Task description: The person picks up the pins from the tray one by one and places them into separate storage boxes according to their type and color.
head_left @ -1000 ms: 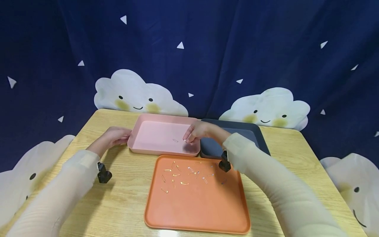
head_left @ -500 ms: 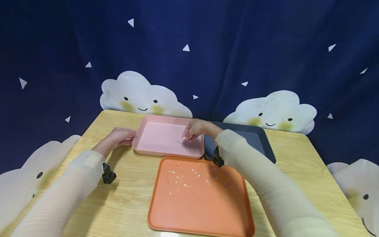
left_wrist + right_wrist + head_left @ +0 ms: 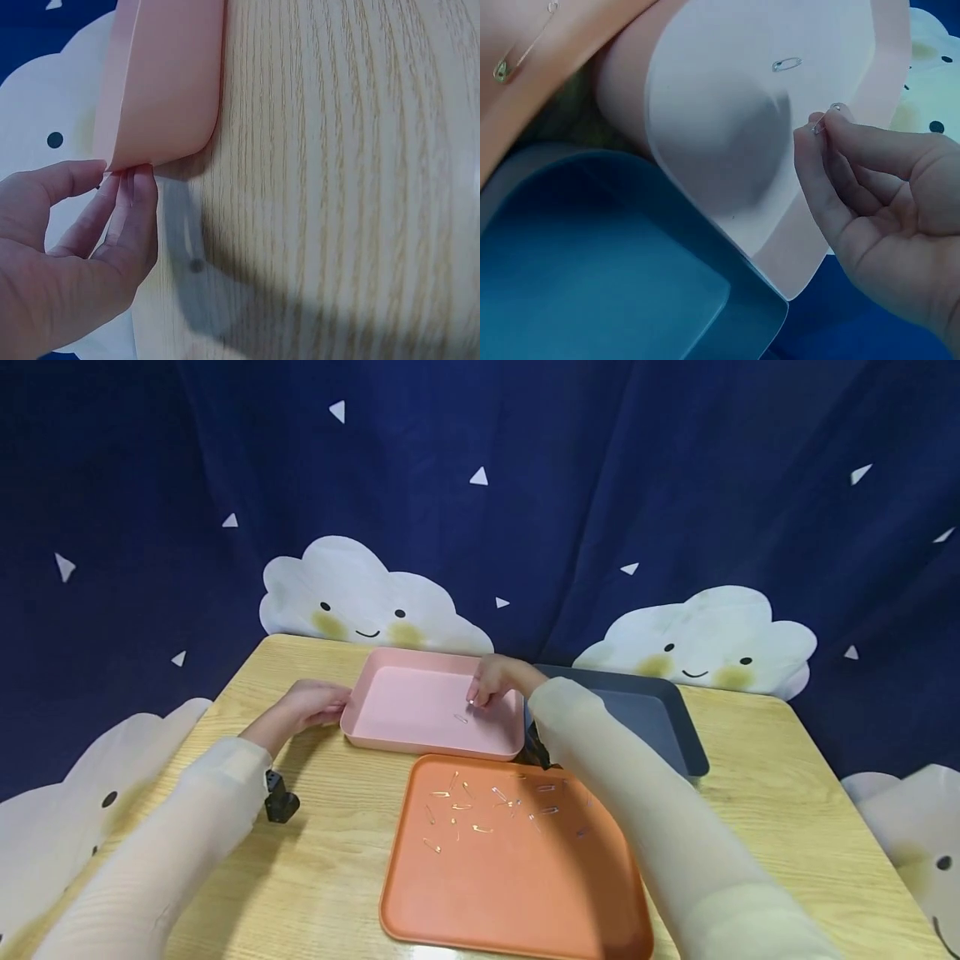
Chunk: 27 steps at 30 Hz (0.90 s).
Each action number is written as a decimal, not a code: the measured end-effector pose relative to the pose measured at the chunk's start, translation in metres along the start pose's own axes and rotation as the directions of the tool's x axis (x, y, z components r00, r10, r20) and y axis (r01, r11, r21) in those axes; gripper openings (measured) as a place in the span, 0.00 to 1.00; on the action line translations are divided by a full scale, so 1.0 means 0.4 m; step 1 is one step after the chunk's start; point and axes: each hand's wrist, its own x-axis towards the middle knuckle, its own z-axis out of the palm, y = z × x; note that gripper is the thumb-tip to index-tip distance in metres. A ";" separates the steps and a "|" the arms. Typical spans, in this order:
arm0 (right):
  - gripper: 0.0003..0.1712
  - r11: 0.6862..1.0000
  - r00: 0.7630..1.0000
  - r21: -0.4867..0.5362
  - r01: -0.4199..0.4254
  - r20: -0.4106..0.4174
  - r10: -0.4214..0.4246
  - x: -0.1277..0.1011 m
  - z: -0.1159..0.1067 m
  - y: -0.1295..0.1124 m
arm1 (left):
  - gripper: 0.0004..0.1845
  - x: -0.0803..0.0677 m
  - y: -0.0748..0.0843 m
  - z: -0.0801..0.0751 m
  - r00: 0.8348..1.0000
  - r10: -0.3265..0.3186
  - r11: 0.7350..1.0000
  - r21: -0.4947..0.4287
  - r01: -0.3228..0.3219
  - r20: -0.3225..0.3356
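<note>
Head view, left hand: the left hand point(image 3: 311, 704) rests at the pink tray's 9 o'clock edge, fingertips touching the rim; how the fingers close cannot be told from here.
Head view, right hand: the right hand point(image 3: 497, 681) hangs over the pink tray point(image 3: 420, 672) toward its 3 o'clock side, fingers curled downward.
Head view, pin in tray: 1 safety pin point(image 3: 461, 718) lies on the tray floor, just beside the right fingertips at their 7 o'clock.
Head view, orange tray: the orange tray point(image 3: 517, 893) sits at 6 o'clock of the pink tray, with loose pins point(image 3: 480, 806) scattered over its far half.
Head view, grey tray: the grey tray point(image 3: 660, 718) stands at 3 o'clock of the pink tray, touching it.
Head view, table: the wooden table point(image 3: 330, 860) bears all 3 trays.
Left wrist view: thumb and fingers point(image 3: 131, 217) pinch the corner of the pink tray point(image 3: 169, 82).
Right wrist view, grip: thumb and forefinger pinch a small silver pin point(image 3: 826, 116) above the pink tray point(image 3: 720, 150).
Right wrist view, tray floor: the lying safety pin point(image 3: 786, 64) rests at 11 o'clock of the fingertips, apart from them.
Right wrist view, neighbours: the grey tray point(image 3: 607, 277) appears blue here, at 7 o'clock.
</note>
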 end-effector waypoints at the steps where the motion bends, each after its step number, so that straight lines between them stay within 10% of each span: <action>1: 0.09 1.000 1.000 -0.014 -0.008 -0.005 0.008 0.013 -0.002 0.004 | 0.29 0.000 0.001 0.000 1.000 -0.005 1.000 0.001 0.005 -0.004; 12: 0.09 0.997 0.999 -0.081 -0.006 -0.045 0.003 0.152 -0.013 0.076 | 0.28 0.006 -0.002 0.005 1.000 0.006 0.997 -0.073 -0.005 0.016; 19: 0.15 0.985 0.987 -0.147 -0.088 -0.144 0.067 -0.079 0.056 -0.049 | 0.28 0.010 -0.007 0.009 1.000 0.009 0.998 -0.061 -0.007 0.027; 27: 0.10 0.994 0.989 -0.110 -0.024 -0.151 0.007 -0.048 0.040 -0.027 | 0.28 0.011 -0.011 -0.001 1.000 0.008 0.998 -0.062 -0.007 0.019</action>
